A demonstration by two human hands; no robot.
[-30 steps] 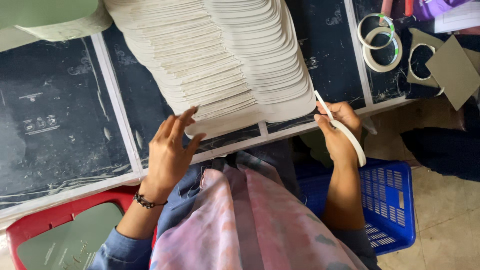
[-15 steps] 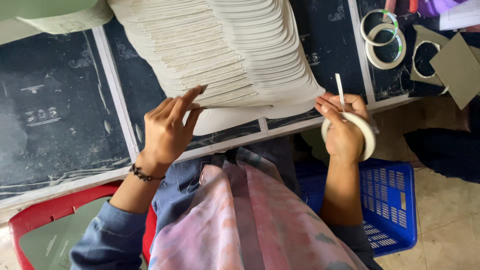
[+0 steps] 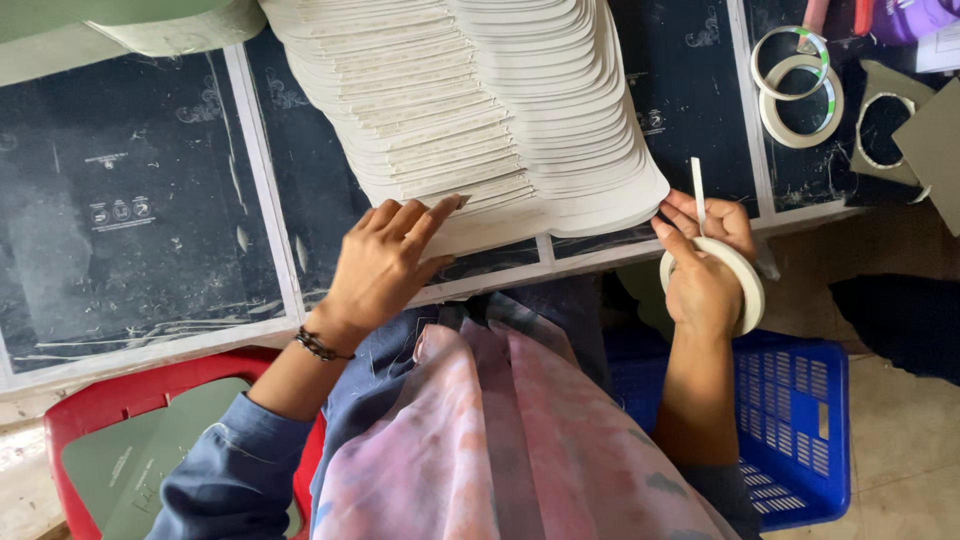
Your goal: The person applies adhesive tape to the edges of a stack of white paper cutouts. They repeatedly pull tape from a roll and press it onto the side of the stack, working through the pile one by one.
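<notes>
A fanned stack of pale, curved card pieces (image 3: 490, 100) covers the dark table (image 3: 140, 210) in front of me. My left hand (image 3: 385, 265) lies flat on the nearest pieces at the stack's front edge, fingers spread and pointing up to the right. My right hand (image 3: 700, 270) holds a roll of white tape (image 3: 745, 285) at the table's edge, just right of the stack. A short strip of tape (image 3: 697, 190) sticks up from the thumb and fingers.
Two more tape rolls (image 3: 800, 85) lie at the back right beside grey card scraps (image 3: 935, 135). A blue slotted crate (image 3: 790, 400) stands on the floor at my right, a red tray (image 3: 90, 410) with green sheets at my left. Pink cloth covers my lap.
My left hand has slid up and right onto the front pieces of the stack. My right hand turned the roll flat-on, and the pulled strip now stands upright.
</notes>
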